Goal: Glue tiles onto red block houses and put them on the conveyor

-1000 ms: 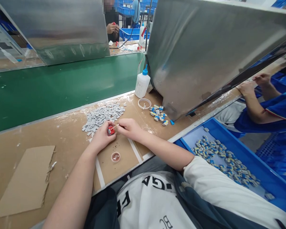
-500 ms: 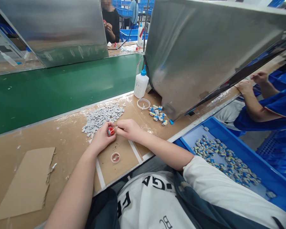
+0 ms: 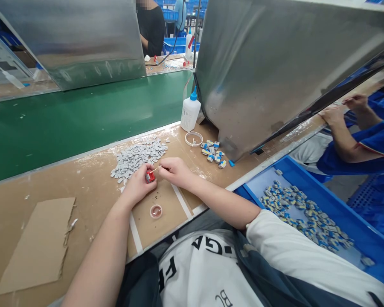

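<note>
My left hand (image 3: pixel 137 184) is closed around a small red part (image 3: pixel 150 177), held just above the brown bench top (image 3: pixel 92 187). My right hand (image 3: pixel 175 170) pinches a thin pale stick (image 3: pixel 155 169) whose tip touches the red part. Right behind my hands lies a heap of small grey plastic pieces (image 3: pixel 137 156). A small round cap with a pinkish inside (image 3: pixel 155 211) sits on the bench below my hands, between two white tape lines.
A white glue bottle with a blue cap (image 3: pixel 190 111), a clear ring (image 3: pixel 193 138) and several blue-grey parts (image 3: pixel 213 153) lie by a steel hood (image 3: pixel 275 72). A blue bin (image 3: pixel 365 232) holds more parts. A green conveyor belt (image 3: pixel 83 115) runs behind. Cardboard (image 3: pixel 35 247) lies left. Other people work nearby.
My hands stay in place on the red part; the stick tip shifts slightly. The person behind the belt has lowered their hands, and the view has drifted a little.
</note>
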Available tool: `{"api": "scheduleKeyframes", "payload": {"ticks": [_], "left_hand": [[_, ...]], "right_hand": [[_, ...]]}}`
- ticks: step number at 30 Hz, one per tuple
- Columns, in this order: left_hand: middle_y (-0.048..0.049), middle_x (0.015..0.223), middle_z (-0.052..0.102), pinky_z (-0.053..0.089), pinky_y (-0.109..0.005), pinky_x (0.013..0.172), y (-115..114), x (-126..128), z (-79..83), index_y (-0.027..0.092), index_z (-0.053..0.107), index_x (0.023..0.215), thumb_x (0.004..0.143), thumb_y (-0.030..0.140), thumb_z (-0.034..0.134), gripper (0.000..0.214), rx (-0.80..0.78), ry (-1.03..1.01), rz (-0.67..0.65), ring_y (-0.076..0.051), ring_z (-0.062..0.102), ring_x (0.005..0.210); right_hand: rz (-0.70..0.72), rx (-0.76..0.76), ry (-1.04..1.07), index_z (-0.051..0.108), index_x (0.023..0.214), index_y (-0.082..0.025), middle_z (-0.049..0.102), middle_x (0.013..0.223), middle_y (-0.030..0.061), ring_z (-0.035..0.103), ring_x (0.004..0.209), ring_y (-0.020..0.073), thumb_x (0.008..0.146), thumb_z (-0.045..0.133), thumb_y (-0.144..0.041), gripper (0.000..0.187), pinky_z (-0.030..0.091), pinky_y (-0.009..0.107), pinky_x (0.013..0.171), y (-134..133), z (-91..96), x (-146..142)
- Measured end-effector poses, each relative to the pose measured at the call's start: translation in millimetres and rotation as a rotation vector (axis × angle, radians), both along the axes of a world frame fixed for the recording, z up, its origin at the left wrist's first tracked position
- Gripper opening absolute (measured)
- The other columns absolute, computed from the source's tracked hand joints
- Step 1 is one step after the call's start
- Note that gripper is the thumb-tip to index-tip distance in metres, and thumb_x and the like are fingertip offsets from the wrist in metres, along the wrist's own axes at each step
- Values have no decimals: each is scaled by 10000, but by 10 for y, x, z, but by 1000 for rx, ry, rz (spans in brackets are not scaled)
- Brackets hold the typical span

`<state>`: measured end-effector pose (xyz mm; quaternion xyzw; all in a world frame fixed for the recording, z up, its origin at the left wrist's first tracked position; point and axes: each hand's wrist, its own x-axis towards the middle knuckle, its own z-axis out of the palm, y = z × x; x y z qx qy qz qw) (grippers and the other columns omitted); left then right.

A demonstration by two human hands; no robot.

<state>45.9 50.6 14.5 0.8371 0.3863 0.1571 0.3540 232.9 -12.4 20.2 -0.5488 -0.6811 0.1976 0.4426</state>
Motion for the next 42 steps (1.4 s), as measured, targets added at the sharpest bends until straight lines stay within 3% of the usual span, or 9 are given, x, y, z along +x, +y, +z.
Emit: {"api": "scheduleKeyframes", "payload": {"ticks": [8, 15, 21, 28, 35, 42], "left_hand": [[-8, 1016, 666, 476, -333, 784, -2, -1, 24, 251, 541, 1103, 740, 355, 604, 383, -30, -25, 4, -217, 627, 862], [-19, 1022, 677, 489, -339, 787, -12, 7, 46, 245, 548, 1089, 738, 344, 608, 369, -17, -25, 1, -225, 632, 870], [-19, 1002, 678, 487, -332, 770, -13, 10, 48, 242, 556, 1068, 750, 328, 604, 333, -4, -15, 5, -223, 635, 862], [-2, 985, 664, 482, -322, 779, -2, -3, 42, 243, 555, 1091, 747, 339, 628, 365, -45, -53, 19, -207, 624, 852], [-4, 1017, 651, 489, -323, 806, 25, -19, 34, 239, 551, 1093, 752, 388, 673, 392, -149, -134, 41, -201, 615, 864], [-6, 1029, 656, 490, -328, 822, 33, -22, 18, 238, 557, 1090, 747, 391, 682, 395, -134, -125, 48, -204, 622, 871]], "right_hand": [[41, -54, -94, 284, 606, -214, 354, 579, -53, 319, 584, 99, 852, 502, -276, 335, 197, 279, 596, -54, 55, 20], [140, -59, -122, 300, 624, -212, 362, 600, -50, 346, 594, 100, 881, 480, -274, 320, 218, 272, 607, -64, 113, -15], [52, -52, -76, 282, 617, -218, 342, 596, -52, 328, 604, 106, 890, 495, -270, 350, 224, 270, 605, -27, 86, -32], [77, 26, -1, 254, 619, -225, 290, 583, -58, 307, 582, 99, 869, 476, -264, 337, 230, 280, 601, -135, 111, 4], [455, -71, -190, 296, 594, -222, 354, 563, -45, 323, 558, 111, 823, 527, -224, 325, 243, 287, 588, -470, 156, -106], [480, -95, -298, 371, 574, -214, 443, 558, -30, 356, 550, 114, 819, 565, -219, 312, 229, 285, 574, -512, 30, -179]]}}
